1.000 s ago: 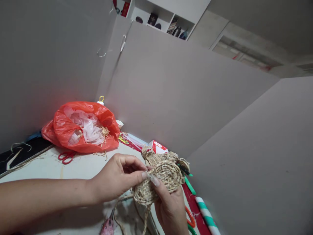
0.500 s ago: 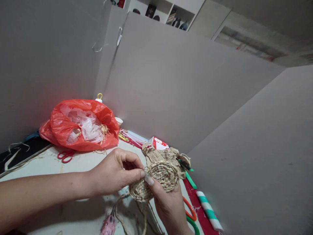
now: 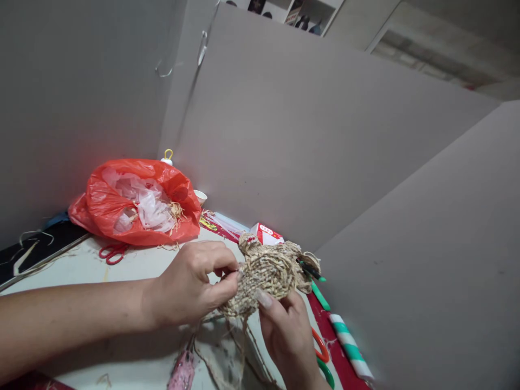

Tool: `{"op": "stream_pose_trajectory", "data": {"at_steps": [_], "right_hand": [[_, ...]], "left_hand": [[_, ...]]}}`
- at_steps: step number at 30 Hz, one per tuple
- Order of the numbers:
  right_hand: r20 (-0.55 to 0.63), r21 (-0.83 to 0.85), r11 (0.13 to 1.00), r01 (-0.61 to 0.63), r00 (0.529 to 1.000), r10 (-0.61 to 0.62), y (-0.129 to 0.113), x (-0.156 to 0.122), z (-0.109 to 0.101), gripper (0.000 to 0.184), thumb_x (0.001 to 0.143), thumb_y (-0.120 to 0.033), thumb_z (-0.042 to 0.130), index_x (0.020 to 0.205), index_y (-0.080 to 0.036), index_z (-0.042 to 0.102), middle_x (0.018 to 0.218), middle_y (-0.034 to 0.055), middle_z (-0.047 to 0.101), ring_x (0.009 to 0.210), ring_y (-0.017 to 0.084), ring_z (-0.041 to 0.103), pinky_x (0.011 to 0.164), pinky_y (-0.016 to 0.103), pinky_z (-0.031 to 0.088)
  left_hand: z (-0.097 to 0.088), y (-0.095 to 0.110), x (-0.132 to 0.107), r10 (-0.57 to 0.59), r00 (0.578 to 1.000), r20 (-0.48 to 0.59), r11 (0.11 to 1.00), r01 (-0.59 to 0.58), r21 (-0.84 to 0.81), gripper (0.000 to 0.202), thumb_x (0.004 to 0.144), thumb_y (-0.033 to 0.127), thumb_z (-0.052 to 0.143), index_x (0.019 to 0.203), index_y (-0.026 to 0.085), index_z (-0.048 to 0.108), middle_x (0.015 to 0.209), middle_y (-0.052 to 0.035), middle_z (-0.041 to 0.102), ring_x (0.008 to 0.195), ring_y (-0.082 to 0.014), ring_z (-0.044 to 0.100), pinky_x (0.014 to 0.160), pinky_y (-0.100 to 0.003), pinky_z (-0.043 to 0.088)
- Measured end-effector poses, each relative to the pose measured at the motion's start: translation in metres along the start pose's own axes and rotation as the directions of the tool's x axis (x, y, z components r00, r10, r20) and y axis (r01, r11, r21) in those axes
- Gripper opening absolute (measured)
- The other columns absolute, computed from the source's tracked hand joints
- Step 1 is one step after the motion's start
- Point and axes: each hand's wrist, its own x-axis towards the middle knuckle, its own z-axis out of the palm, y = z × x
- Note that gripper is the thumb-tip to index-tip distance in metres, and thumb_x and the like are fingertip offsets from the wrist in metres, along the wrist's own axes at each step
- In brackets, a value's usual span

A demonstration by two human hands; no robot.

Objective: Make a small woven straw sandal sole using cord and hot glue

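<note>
A woven straw piece (image 3: 266,273), made of coiled, braided cord, is held up over the white table. My right hand (image 3: 284,325) grips its lower right edge, thumb on the front face. At its left edge, my left hand (image 3: 199,281) is closed in a pinch, thumb against forefinger; whatever lies between the fingertips is too small to make out. Loose straw cords (image 3: 244,346) hang below the piece. A pink-handled tool (image 3: 182,371) lies on the table beneath my left forearm, its tip hidden among the cords.
A red plastic bag (image 3: 134,203) with white plastic and straw stands at the back left, red-handled scissors (image 3: 114,253) before it. A red and white box (image 3: 266,234) sits behind the weaving. Orange and green handles (image 3: 320,346) and a green-striped roll (image 3: 350,346) lie right. Grey partitions (image 3: 284,135) enclose the table.
My right thumb has moved away from my left fingertips, down and right across the weaving. The straw piece now faces me more flatly. The view has shifted slightly.
</note>
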Motion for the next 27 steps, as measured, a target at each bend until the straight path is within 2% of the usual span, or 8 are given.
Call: {"op": "stream_pose_trajectory", "data": {"at_steps": [5,8,11,15,18,22,27], "right_hand": [[-0.006,-0.070,0.995,-0.072,0.997,0.071,-0.002,0.001,0.001,0.020,0.076,-0.036,0.072,0.069,-0.017,0.073,0.069,0.0053,0.071,0.064,0.021,0.062,0.059,0.031,0.051],[-0.019,-0.061,0.997,-0.037,0.999,0.036,0.002,0.000,0.002,0.021,0.078,-0.037,0.070,0.073,-0.018,0.075,0.068,0.0054,0.072,0.065,0.021,0.063,0.060,0.032,0.052],[-0.027,-0.073,0.997,-0.016,1.000,0.014,0.006,0.000,0.001,0.022,0.079,-0.038,0.069,0.079,-0.017,0.076,0.067,0.0053,0.072,0.064,0.021,0.063,0.058,0.031,0.053],[-0.029,-0.120,0.993,0.004,1.000,-0.008,0.008,-0.003,-0.001,0.019,0.079,-0.035,0.070,0.081,-0.017,0.077,0.064,0.0036,0.071,0.065,0.020,0.064,0.059,0.029,0.053],[-0.018,-0.122,0.992,0.024,1.000,-0.026,0.008,-0.004,-0.001,0.017,0.082,-0.033,0.069,0.077,-0.019,0.076,0.069,0.0027,0.073,0.068,0.019,0.065,0.062,0.027,0.053],[-0.057,-0.055,0.997,0.051,0.997,-0.054,0.008,-0.002,-0.001,0.017,0.081,-0.035,0.069,0.085,-0.019,0.077,0.081,0.0057,0.076,0.077,0.022,0.067,0.069,0.031,0.055],[-0.079,-0.014,0.999,0.030,0.996,-0.031,0.011,-0.001,-0.004,0.021,0.078,-0.038,0.071,0.085,-0.018,0.076,0.079,0.0074,0.076,0.074,0.023,0.068,0.066,0.033,0.055]], "left_hand": [[-0.002,-0.002,0.000,0.041,0.999,0.032,0.997,-0.043,0.071,0.015,0.087,0.015,0.054,0.081,0.012,0.068,0.070,-0.0057,0.067,0.066,-0.0128,0.058,0.064,-0.025,0.046],[-0.002,-0.002,0.000,0.044,0.999,0.017,0.995,-0.045,0.089,0.015,0.087,0.017,0.054,0.089,0.011,0.068,0.079,-0.0083,0.070,0.073,-0.0144,0.061,0.070,-0.027,0.048],[-0.001,-0.003,0.000,0.080,0.997,0.006,0.988,-0.081,0.132,0.016,0.087,0.016,0.053,0.089,0.012,0.069,0.080,-0.0085,0.071,0.074,-0.0154,0.062,0.070,-0.028,0.050],[0.000,-0.005,-0.001,0.204,0.976,-0.070,0.965,-0.189,0.182,0.017,0.083,0.012,0.054,0.091,0.011,0.069,0.080,-0.0099,0.070,0.072,-0.0168,0.062,0.066,-0.030,0.051],[0.000,-0.003,-0.001,0.258,0.957,-0.135,0.963,-0.242,0.122,0.017,0.079,0.007,0.055,0.089,0.008,0.069,0.076,-0.0103,0.070,0.068,-0.0163,0.063,0.064,-0.029,0.052],[-0.005,0.003,0.000,0.216,0.955,-0.203,0.976,-0.218,0.012,0.014,0.078,0.008,0.055,0.086,0.007,0.068,0.076,-0.0103,0.071,0.069,-0.0154,0.065,0.066,-0.027,0.053],[-0.013,0.000,0.007,0.005,0.979,-0.205,1.000,-0.001,0.021,0.016,0.082,0.010,0.053,0.092,0.011,0.066,0.070,-0.0027,0.069,0.060,-0.0103,0.060,0.057,-0.019,0.049]]}}
